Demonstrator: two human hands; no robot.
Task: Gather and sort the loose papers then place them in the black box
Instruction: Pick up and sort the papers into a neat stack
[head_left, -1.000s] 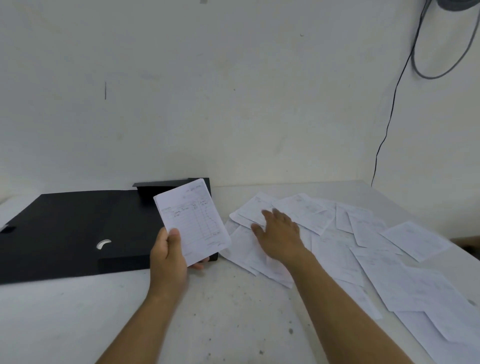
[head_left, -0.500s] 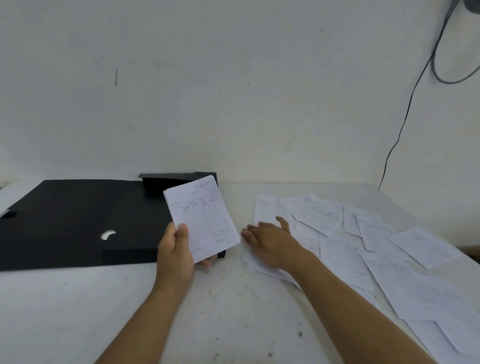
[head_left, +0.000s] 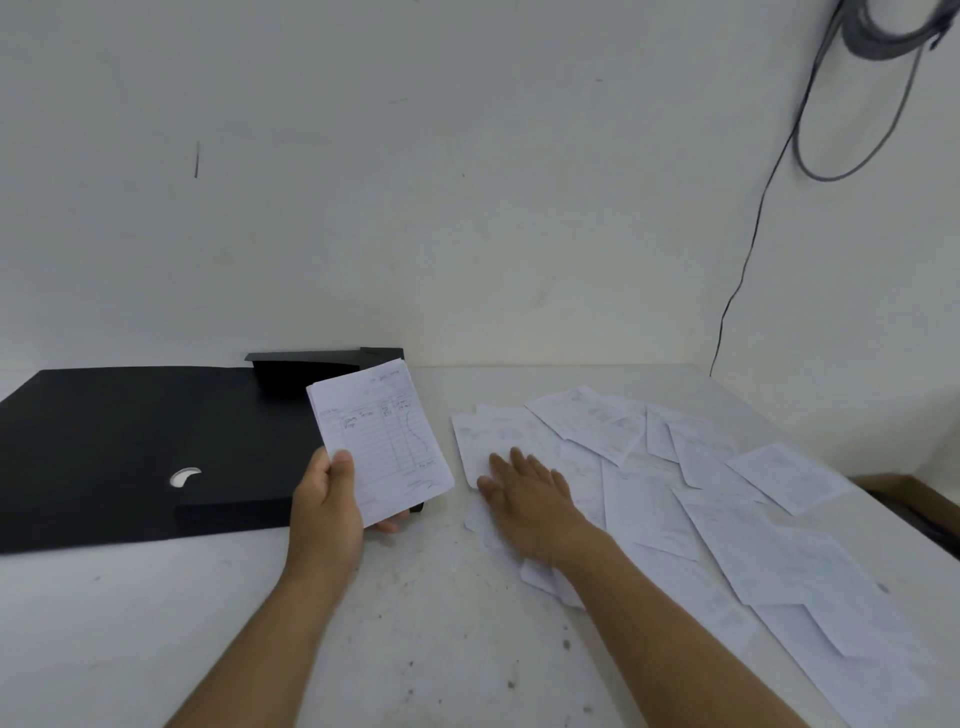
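Now, from the head camera, the only view I have, my right hand has come back from the middle of the scatter to its near left edge. A second ago it lay flat further in among the sheets; it now rests with straight, spread fingers on the sheet closest to my other hand, pressing it to the white table. Nothing is pinched yet, so that hand is flat and apart, not closed on anything.

My left hand has hardly moved. It still grips the small stack of gathered papers upright, thumb on the printed face, fingers curled behind, held just above the near right corner of the black box. The stack looks no thicker than before.

The loose papers lie overlapping to the right, well apart from the box, and most of them are yet to be collected. I judge the sheet under my right palm is being dragged toward the stack, so the next pick-up is about to happen. The task is early: a few sheets in hand, none visibly in the box. Thin sheets may slide together, so I could lift two at once.
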